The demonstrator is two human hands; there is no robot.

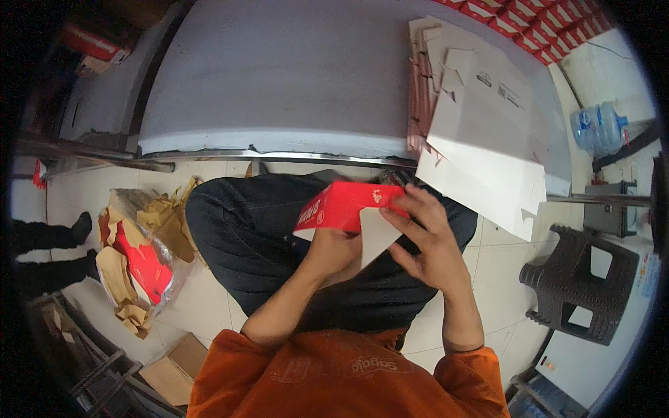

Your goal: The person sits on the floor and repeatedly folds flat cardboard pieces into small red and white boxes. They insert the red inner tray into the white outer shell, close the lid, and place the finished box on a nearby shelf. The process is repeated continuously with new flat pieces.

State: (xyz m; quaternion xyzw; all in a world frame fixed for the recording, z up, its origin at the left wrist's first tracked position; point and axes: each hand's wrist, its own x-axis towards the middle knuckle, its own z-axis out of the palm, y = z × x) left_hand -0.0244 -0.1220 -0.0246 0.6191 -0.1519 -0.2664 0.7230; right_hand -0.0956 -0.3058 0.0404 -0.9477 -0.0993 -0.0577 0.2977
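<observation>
A red cardboard box with a white inner flap is held over my lap, in front of the grey table. My left hand grips it from underneath. My right hand holds its right end, fingers pressing on the white flap. A stack of flat white carton blanks lies on the table's right end, overhanging the edge just beyond my right hand.
A clear bag of brown and red cardboard scraps sits on the floor to my left. A dark plastic stool stands at the right, a water bottle beyond it. Another person's dark shoes are at far left.
</observation>
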